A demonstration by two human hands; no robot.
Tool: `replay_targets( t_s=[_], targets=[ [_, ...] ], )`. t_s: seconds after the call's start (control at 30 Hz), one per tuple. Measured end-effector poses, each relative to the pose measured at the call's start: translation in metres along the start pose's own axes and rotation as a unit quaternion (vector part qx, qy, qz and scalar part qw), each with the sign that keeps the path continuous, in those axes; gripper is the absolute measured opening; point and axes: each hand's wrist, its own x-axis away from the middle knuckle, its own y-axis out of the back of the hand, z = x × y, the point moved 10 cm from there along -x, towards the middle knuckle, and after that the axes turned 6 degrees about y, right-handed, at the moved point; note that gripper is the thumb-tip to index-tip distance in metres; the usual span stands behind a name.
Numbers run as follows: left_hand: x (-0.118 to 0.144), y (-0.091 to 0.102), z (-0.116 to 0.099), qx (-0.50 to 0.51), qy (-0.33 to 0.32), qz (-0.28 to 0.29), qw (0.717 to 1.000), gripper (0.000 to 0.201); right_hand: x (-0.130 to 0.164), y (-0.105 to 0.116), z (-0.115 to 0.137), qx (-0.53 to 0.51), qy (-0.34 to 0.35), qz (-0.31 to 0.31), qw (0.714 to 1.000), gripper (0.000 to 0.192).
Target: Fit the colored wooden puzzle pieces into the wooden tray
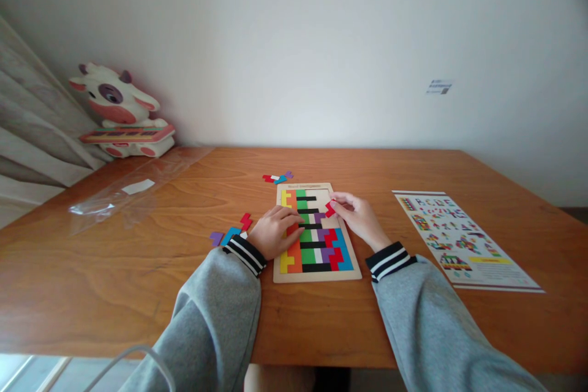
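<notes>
On the puzzle board, centre of the table, our left hand rests with fingers loosely curled on the pieces; at 2 o'clock, our right hand pinches a red piece.

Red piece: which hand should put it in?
Right, probably. The right hand already pinches the red piece over the puzzle board. The left hand lies flat on the board, holding nothing.
</notes>
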Motion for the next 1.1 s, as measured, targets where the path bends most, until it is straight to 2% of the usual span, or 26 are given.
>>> replay_targets(
  t_s=[0.13, 0.3, 0.43, 0.6, 0.77, 0.9, 1.1],
  targets=[
    [0.000, -0.001, 0.001, -0.002, 0.000, 0.003, 1.000, 0.019, 0.000, -0.002, 0.004, -0.016, -0.006, 0.010, 1.000, 0.036],
    [0.000, -0.002, 0.002, -0.003, 0.002, 0.007, 1.000, 0.018, -0.001, 0.002, 0.011, -0.022, -0.003, -0.014, 1.000, 0.034],
    [0.000, -0.001, 0.000, -0.002, 0.001, 0.009, 1.000, 0.018, 0.000, 0.004, 0.009, -0.097, -0.023, -0.046, 0.994, 0.041],
    [-0.001, 0.000, 0.000, -0.003, 0.001, 0.006, 1.000, 0.016, 0.002, 0.001, 0.004, -0.176, -0.046, -0.053, 0.982, 0.045],
    [0.000, -0.001, 0.000, -0.002, 0.002, 0.009, 1.000, 0.017, 0.000, 0.001, 0.007, -0.098, -0.004, -0.018, 0.995, 0.041],
    [-0.001, 0.000, -0.001, -0.003, 0.000, 0.008, 1.000, 0.016, 0.001, 0.000, 0.003, -0.059, -0.015, -0.006, 0.998, 0.045],
    [0.000, -0.003, 0.001, -0.003, 0.004, 0.014, 1.000, 0.016, 0.003, -0.004, 0.009, -0.001, 0.001, 0.020, 1.000, 0.031]
  ],
)
